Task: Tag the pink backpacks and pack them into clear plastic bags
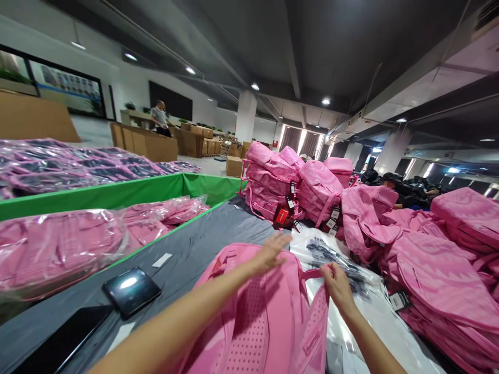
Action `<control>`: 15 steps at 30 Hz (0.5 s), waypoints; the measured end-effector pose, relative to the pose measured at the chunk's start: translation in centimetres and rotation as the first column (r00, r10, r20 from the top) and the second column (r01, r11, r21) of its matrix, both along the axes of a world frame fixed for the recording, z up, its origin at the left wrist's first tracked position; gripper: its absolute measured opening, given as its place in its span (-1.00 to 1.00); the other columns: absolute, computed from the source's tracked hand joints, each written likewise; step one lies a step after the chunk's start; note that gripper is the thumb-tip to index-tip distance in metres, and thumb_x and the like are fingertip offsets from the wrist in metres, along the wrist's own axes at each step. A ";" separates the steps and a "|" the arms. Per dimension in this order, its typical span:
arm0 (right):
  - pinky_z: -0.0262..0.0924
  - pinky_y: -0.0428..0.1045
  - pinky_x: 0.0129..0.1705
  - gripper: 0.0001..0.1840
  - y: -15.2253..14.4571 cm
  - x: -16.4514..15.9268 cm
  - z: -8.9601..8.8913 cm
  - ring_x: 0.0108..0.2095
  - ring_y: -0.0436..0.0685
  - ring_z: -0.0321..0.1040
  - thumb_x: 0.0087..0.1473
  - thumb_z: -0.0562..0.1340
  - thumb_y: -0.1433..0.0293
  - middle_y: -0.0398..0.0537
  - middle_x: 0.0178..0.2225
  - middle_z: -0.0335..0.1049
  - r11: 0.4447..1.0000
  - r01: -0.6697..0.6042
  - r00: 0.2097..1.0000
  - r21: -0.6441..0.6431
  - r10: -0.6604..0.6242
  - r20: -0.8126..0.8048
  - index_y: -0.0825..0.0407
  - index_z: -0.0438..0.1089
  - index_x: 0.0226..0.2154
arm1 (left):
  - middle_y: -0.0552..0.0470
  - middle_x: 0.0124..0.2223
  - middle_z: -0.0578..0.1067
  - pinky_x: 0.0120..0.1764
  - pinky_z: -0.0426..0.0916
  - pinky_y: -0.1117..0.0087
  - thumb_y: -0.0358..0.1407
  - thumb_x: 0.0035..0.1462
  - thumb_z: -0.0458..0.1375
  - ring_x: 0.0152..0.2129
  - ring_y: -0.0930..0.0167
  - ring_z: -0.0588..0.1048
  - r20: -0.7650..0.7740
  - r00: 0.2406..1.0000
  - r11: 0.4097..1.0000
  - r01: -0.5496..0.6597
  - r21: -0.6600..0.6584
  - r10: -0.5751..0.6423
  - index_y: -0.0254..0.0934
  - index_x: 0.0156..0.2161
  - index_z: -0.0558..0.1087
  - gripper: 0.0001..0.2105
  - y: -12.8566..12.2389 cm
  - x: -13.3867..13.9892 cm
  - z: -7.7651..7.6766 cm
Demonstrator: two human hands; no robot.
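A pink backpack [278, 306] lies in front of me on the dark cloth-covered table [187, 249], its padded, perforated back panel facing up. Over the top of the pack is my left hand [268, 254], fingers stretched out and slightly blurred, with nothing in them. My right hand [336, 283] pinches a shoulder strap [316, 311] at the pack's right side, near its upper end. Under and beside that hand lies a stack of clear plastic bags [362, 306] with dark print.
Piled pink backpacks [273, 176] with tags line the right and far side. A green-walled bin [206, 189] at left holds bagged pink packs [62, 244]. A dark phone-like device [131, 291] and a black flat object [70, 337] lie at left. A person [159, 119] stands by cardboard boxes [144, 143].
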State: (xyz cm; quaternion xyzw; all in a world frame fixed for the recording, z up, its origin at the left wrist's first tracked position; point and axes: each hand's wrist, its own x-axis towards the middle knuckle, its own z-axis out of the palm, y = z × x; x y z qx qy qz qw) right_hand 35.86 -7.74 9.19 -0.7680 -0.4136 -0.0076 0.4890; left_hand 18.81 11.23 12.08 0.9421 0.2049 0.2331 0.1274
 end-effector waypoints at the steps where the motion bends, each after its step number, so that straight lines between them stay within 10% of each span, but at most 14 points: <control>1: 0.18 0.00 -0.40 -0.60 0.0 -0.7 0.4 -0.51 0.14 0.31 -0.04 0.12 -0.04 -0.15 -0.56 0.37 0.999 -0.048 0.998 -0.013 0.048 0.028 -0.04 0.30 -0.48 | -0.05 0.34 0.32 0.22 0.21 0.27 -0.42 0.09 0.30 0.28 0.28 0.25 -0.015 0.990 0.990 0.141 0.008 -0.141 -0.08 0.32 0.26 -0.31 -1.2 0.8 -0.9; 5: 0.14 0.00 -0.38 -0.67 -0.5 -3.4 1.9 -0.52 0.14 0.34 0.12 0.09 0.03 -0.17 -0.51 0.39 0.971 -0.212 0.955 -0.110 0.230 0.189 -0.06 0.28 -0.33 | -0.07 0.06 0.55 0.06 0.32 0.36 -0.41 0.17 0.27 0.02 0.34 0.47 -0.046 0.868 0.867 0.496 0.054 -0.494 -0.22 0.11 0.47 -0.61 -4.0 4.0 -3.5; 8: 0.13 -0.02 -0.43 -0.65 -1.2 -3.9 2.3 -0.55 0.12 0.30 0.13 0.10 -0.01 -0.19 -0.55 0.34 0.969 -0.216 0.951 -0.123 0.237 0.201 -0.07 0.25 -0.37 | 0.04 -0.25 0.61 0.02 0.31 0.30 -0.37 0.14 0.32 -0.15 0.32 0.51 -0.070 0.856 0.849 0.517 0.109 -0.512 -0.22 -0.28 0.57 -0.97 -3.7 5.3 -3.4; 15: 0.14 -0.04 -0.45 -0.52 -1.9 -1.9 1.6 -0.52 0.08 0.21 0.00 0.16 -0.12 -0.19 -0.54 0.29 0.995 -0.103 0.994 0.002 0.103 0.020 -0.03 0.30 -0.41 | -0.02 -0.30 0.59 0.26 0.07 0.12 -0.50 0.22 0.15 -0.11 0.29 0.45 -0.047 0.883 0.856 0.466 0.226 -0.468 -0.19 -0.41 0.49 -0.79 -1.6 4.4 -1.5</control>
